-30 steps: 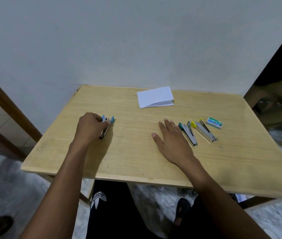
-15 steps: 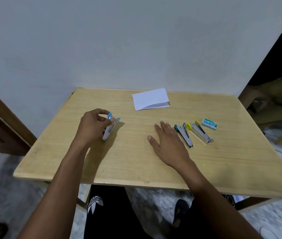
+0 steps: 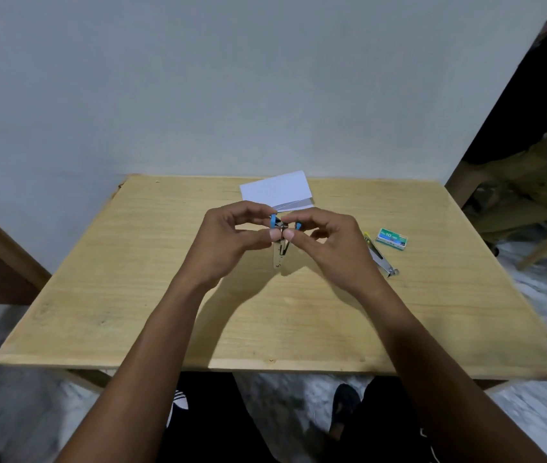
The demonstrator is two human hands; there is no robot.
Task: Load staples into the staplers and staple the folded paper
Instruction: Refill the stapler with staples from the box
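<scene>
The left hand (image 3: 228,240) and right hand (image 3: 332,243) pinch the blue stapler (image 3: 280,250) with curled fingers (image 3: 273,234), above the bench (image 3: 125,295). The folded paper (image 3: 277,192) lies just beyond the fingers; the staple box (image 3: 392,238) sits off to their right.

Two staplers: one blue stapler (image 3: 280,252), one yellow stapler (image 3: 379,257). One folded paper (image 3: 277,190), one staple box (image 3: 392,238), one bench (image 3: 298,329). Two hands: left hand (image 3: 225,248), right hand (image 3: 335,248).

Right hand (image 3: 335,248) partly hides yellow stapler (image 3: 380,259), thumbs (image 3: 273,234) blue stapler (image 3: 280,257); staple box (image 3: 392,237) fine print unreadable
</scene>
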